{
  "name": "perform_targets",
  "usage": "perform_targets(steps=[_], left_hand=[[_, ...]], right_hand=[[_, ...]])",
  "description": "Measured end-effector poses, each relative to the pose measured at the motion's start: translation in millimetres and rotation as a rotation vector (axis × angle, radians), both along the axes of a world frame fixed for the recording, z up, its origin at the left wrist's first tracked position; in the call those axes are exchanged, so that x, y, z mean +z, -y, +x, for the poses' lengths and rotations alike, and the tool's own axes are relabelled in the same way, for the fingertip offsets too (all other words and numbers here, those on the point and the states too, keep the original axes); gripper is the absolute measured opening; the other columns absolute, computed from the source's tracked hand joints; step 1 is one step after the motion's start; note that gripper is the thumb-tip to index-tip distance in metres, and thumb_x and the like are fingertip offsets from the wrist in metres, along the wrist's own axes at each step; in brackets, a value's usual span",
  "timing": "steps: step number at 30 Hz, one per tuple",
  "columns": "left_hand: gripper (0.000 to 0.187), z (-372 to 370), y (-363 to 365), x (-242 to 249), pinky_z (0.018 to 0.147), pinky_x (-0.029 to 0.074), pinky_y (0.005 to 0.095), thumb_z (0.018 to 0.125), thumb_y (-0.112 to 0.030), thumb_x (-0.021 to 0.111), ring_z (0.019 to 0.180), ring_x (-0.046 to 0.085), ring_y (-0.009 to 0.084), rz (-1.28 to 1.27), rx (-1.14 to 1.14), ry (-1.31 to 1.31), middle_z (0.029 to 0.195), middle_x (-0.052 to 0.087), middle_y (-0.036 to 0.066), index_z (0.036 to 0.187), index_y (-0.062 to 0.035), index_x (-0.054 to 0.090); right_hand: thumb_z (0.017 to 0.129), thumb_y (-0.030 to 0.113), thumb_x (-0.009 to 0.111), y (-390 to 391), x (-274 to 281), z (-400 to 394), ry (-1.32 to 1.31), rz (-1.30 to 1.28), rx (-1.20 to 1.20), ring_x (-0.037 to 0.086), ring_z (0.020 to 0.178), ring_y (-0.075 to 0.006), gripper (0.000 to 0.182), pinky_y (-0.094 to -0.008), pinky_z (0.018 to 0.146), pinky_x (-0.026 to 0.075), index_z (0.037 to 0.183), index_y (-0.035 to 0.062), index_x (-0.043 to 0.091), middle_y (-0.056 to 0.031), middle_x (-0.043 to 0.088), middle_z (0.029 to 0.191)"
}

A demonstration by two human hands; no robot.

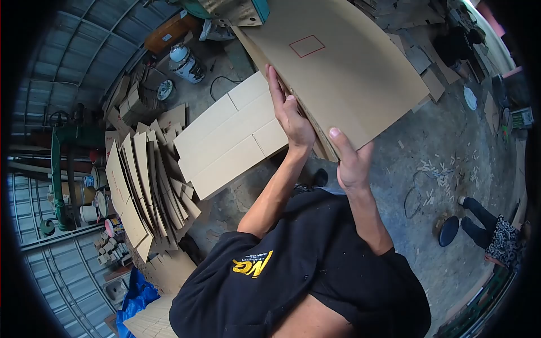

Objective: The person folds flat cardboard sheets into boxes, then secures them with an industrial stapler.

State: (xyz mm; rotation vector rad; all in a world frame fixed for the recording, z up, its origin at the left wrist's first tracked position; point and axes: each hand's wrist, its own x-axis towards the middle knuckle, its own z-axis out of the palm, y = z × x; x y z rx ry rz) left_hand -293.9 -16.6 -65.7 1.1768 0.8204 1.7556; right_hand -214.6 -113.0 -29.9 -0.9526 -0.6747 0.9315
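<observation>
A stack of brown cardboard sheets [360, 73], its top one printed with a red rectangle outline, lies at upper centre. My left hand [293, 121] rests along the stack's left edge, fingers stretched out and held flat against it. At the near corner, my right hand [355, 163] grips the sheets with its thumb on top; its other fingers are mostly hidden beneath. Left of the stack and partly under it is a paler cardboard piece [225, 141] with cut slits and crease lines.
Many cardboard pieces [149, 186] lean in a pile at left, near a green metal machine [56, 174]. A teal machine [245, 11] stands beyond the stack. Scraps [437, 180] litter the floor at right, where another person [496, 236] sits near a dark round stool [448, 231].
</observation>
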Motion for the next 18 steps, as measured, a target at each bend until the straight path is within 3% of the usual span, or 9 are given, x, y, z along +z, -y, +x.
perform_targets(steps=[7, 11, 14, 16, 18], left_hand=[[0.068, -2.8, 7.6, 16.5, 0.115, 0.033, 0.0374, 0.091, -0.017, 0.031, 0.141, 0.037, 0.0262, 0.000, -0.011, 0.058, 0.159, 0.029, 0.017, 0.156, 0.0005, 0.020], [0.073, -4.0, 4.1, 14.9, 0.113, 0.033, 0.0374, 0.090, -0.023, 0.036, 0.140, 0.038, 0.0279, 0.002, -0.048, 0.095, 0.160, 0.028, 0.019, 0.155, 0.0059, 0.018], [0.071, -2.3, 4.0, 11.1, 0.109, 0.039, 0.0348, 0.091, -0.025, 0.037, 0.136, 0.045, 0.0239, 0.040, 0.021, 0.028, 0.157, 0.034, 0.015, 0.157, -0.0016, 0.021], [0.073, -5.7, 5.1, 17.6, 0.116, 0.030, 0.0381, 0.091, -0.025, 0.038, 0.143, 0.035, 0.0285, 0.064, -0.039, 0.109, 0.160, 0.027, 0.020, 0.155, 0.0059, 0.020], [0.072, -5.6, -2.8, 21.5, 0.116, 0.029, 0.0380, 0.092, -0.025, 0.038, 0.143, 0.035, 0.0285, 0.064, -0.045, 0.132, 0.160, 0.027, 0.020, 0.155, 0.0058, 0.021]], right_hand=[[0.088, 0.005, 0.068, 4.0, 4.5, -10.5, 0.054, 0.019, 0.007, 0.063, 0.096, -0.0163, 0.027, -0.0309, 0.086, 0.050, 0.112, -0.0066, 0.061, -0.0101, 0.065, 0.107], [0.089, 0.006, 0.068, -0.6, 7.5, -10.0, 0.037, 0.036, 0.013, 0.063, 0.096, -0.0165, 0.028, -0.0308, 0.085, 0.050, 0.113, -0.0074, 0.061, -0.0106, 0.065, 0.107], [0.089, 0.005, 0.068, 1.9, -1.6, -11.5, 0.045, 0.043, -0.024, 0.063, 0.097, -0.0166, 0.028, -0.0305, 0.086, 0.051, 0.113, -0.0074, 0.061, -0.0109, 0.065, 0.107], [0.089, 0.005, 0.068, 4.0, 6.4, -15.5, 0.012, 0.068, -0.018, 0.063, 0.096, -0.0164, 0.027, -0.0303, 0.086, 0.051, 0.113, -0.0074, 0.061, -0.0107, 0.065, 0.107], [0.089, 0.004, 0.067, 1.6, 12.9, -16.6, -0.008, 0.068, -0.002, 0.064, 0.095, -0.0163, 0.026, -0.0302, 0.086, 0.051, 0.112, -0.0075, 0.062, -0.0104, 0.066, 0.107]])
